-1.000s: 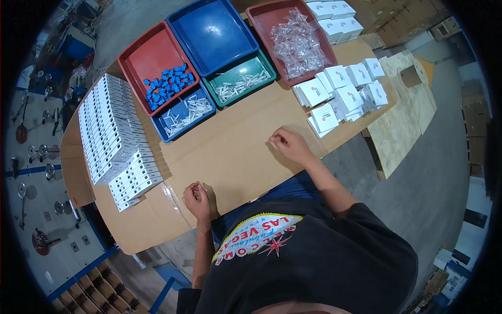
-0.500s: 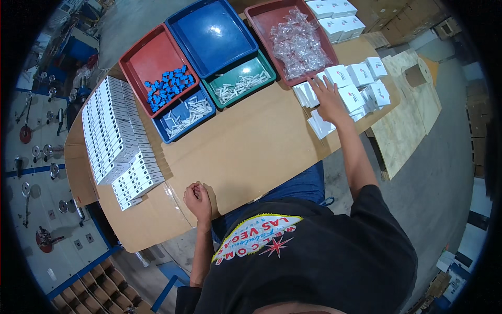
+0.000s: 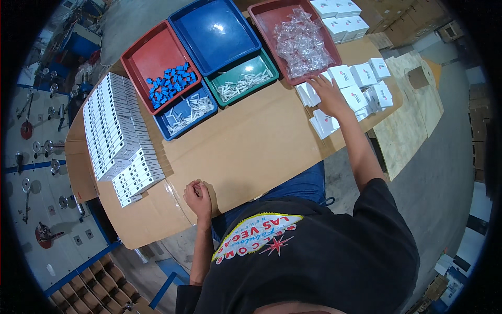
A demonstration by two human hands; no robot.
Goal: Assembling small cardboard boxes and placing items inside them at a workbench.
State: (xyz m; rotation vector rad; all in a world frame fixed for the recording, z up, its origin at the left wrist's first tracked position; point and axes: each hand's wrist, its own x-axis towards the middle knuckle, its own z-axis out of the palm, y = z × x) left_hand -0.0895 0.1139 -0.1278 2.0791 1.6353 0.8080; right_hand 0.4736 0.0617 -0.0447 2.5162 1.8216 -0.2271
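My right hand (image 3: pixel 330 98) reaches over the right side of the table, palm down on small white boxes. Its fingers are stretched out, with the tips near a leaning row of flat white boxes (image 3: pixel 307 95); the thumb side is partly hidden. More white boxes (image 3: pixel 322 124) lie fanned out just below the hand, and several others (image 3: pixel 353 97) are piled to its right. Curled into a loose fist, my left hand (image 3: pixel 197 199) rests at the table's near edge, and nothing shows in it.
Cardboard covers the table (image 3: pixel 230 152). Stacked white blocks with dark square holes (image 3: pixel 112 131) stand left. Trays hold blue plastic parts (image 3: pixel 170 86), white pegs (image 3: pixel 191 111), more pegs (image 3: pixel 243 86) and clear plastic bags (image 3: pixel 303 44). A big blue tray (image 3: pixel 214 36) sits behind; white boxes (image 3: pixel 342 23) are stacked at back right.
The fingers of my right hand have drawn closer together and the hand has turned slightly over the white boxes. My left hand stays in place. The whole view has shifted a little.
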